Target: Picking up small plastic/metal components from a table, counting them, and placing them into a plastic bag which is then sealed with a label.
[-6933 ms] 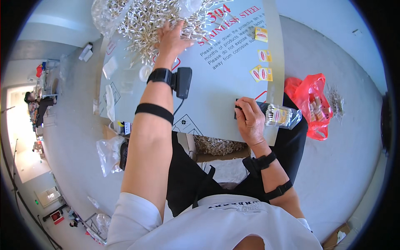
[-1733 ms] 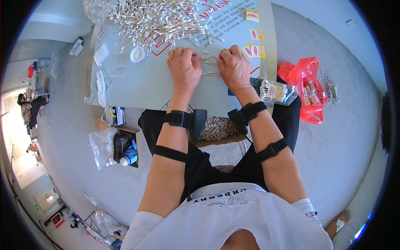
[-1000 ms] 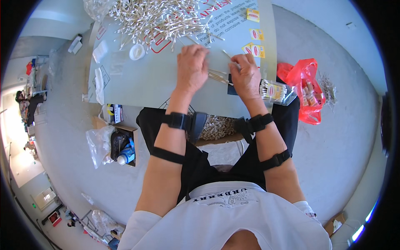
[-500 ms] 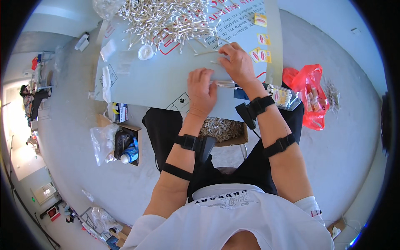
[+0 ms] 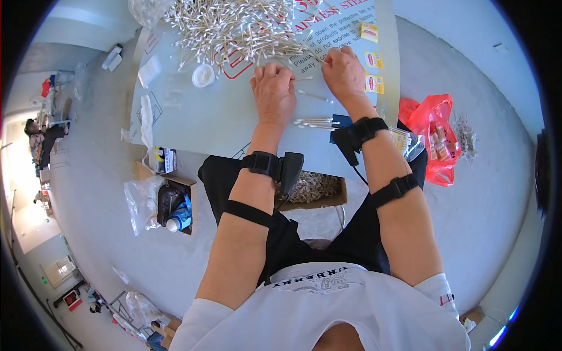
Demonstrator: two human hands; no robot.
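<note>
Now left hand (image 5: 274, 93) is off the near swab bundle (image 5: 316, 123); it and right hand (image 5: 344, 71) curl, grips unclear; gathering seems unfinished.

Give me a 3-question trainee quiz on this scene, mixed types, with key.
1. Short answer: Between the left hand and the right hand, which is nearer the yellow cards?
2. True or false: The red plastic bag sits to the right of the table, off its top.
3. Fill in the blank: The large pile at the far side of the table is made of cotton ____.

Key:
1. The right hand.
2. True.
3. Swabs.
</note>
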